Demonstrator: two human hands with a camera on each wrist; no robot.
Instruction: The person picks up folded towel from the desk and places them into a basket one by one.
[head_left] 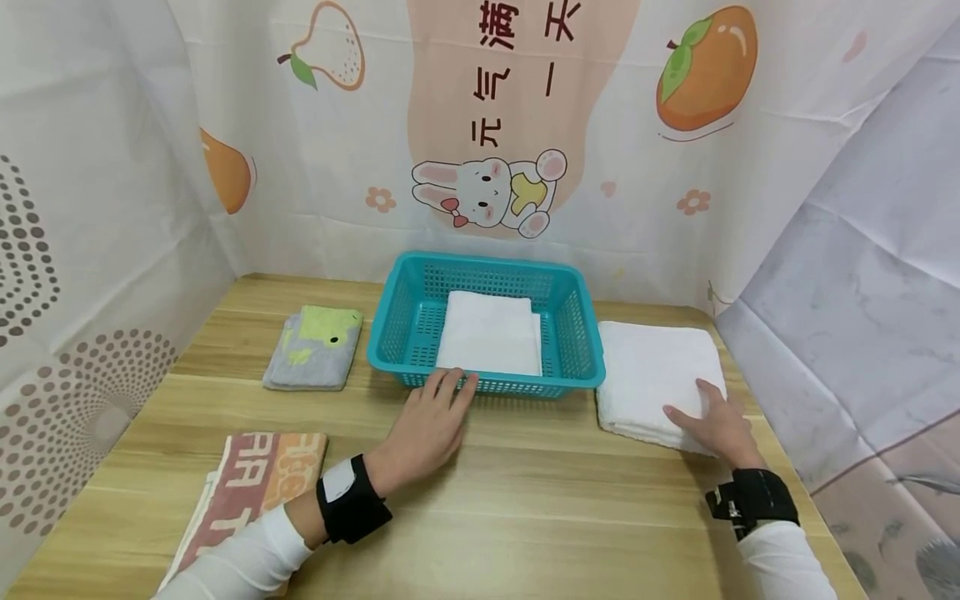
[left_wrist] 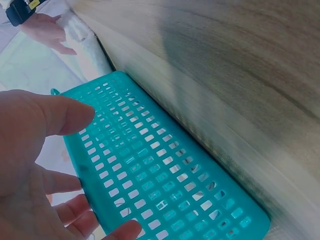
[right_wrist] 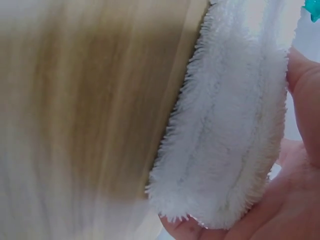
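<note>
A teal plastic basket (head_left: pixel 487 382) with perforated walls stands at the back middle of the table, and a folded white cloth (head_left: pixel 487 333) lies inside it. My left hand (head_left: pixel 423 429) is at the basket's front rim, its fingers loosely extended over the edge. In the left wrist view the thumb is apart from the fingers beside the perforated wall. My right hand (head_left: pixel 720 427) rests at the front right corner of a thick folded white towel (head_left: pixel 656 375), thumb and fingers spread. The right wrist view shows the towel's fluffy layered edge (right_wrist: pixel 220 130) next to the palm.
On the left lies a small folded grey and green towel (head_left: pixel 315 348). Nearer, a folded red and orange patterned towel (head_left: pixel 255 475) lies partly under my left forearm. Behind the wooden table (head_left: pixel 540 500) hangs a printed curtain (head_left: pixel 337 167).
</note>
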